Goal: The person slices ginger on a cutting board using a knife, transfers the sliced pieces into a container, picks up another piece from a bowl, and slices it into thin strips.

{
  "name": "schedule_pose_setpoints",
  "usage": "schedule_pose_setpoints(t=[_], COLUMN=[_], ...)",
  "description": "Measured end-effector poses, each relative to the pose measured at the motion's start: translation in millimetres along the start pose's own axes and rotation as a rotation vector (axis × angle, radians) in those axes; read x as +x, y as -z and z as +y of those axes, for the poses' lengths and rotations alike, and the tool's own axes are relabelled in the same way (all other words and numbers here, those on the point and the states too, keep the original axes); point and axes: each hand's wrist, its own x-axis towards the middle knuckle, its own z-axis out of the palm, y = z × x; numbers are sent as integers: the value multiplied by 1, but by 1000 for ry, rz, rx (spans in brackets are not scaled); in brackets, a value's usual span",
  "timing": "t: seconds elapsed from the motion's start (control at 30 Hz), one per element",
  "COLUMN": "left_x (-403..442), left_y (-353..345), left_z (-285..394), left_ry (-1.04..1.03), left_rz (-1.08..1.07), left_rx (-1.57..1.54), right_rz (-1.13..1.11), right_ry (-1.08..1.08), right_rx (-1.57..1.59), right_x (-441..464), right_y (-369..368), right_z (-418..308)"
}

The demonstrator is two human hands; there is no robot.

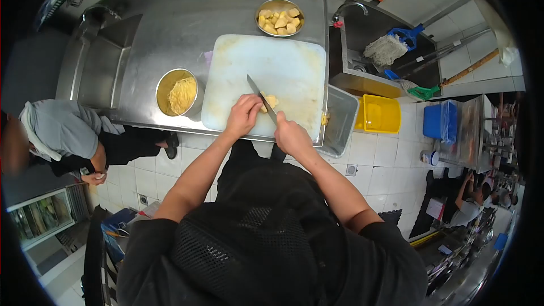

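My right hand (293,136) grips the handle of a kitchen knife (254,88), its blade pointing away and to the left over the white cutting board (238,56). My left hand (244,114) is closed, fingers bent against the blade's left side, pressing on a pale yellow piece (263,109) that looks like peeled ginger. Its underside is hidden by the fingers. Cut ginger (272,101) lies just right of the blade. Left of the board, a metal container (161,93) holds fine yellow shreds (182,95). Behind the board, a metal bowl (277,3) holds peeled chunks (279,21).
A grey bin (340,122) stands at the counter's right edge, beside a yellow tub (379,114). A sink with a mop (386,49) is at the far right. Another sink (102,73) is at left, with a person (73,130) near it. More people are at lower right.
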Motion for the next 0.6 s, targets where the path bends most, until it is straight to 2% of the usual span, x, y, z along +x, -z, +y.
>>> schedule_pose_setpoints(t=[0.17,0.43,0.6], left_x=[-2,-1,-2], left_y=[-1,2,2], left_z=[-5,-2,-1], left_ry=[4,-43,-46], left_rz=[6,-54,-38], left_rx=[-30,26,36], right_rz=[6,-127,-12], right_ry=[12,-4,40], right_rx=[-13,-53,-28], right_x=[0,-62,-18], right_y=[1,59,0], right_z=[2,-11,6])
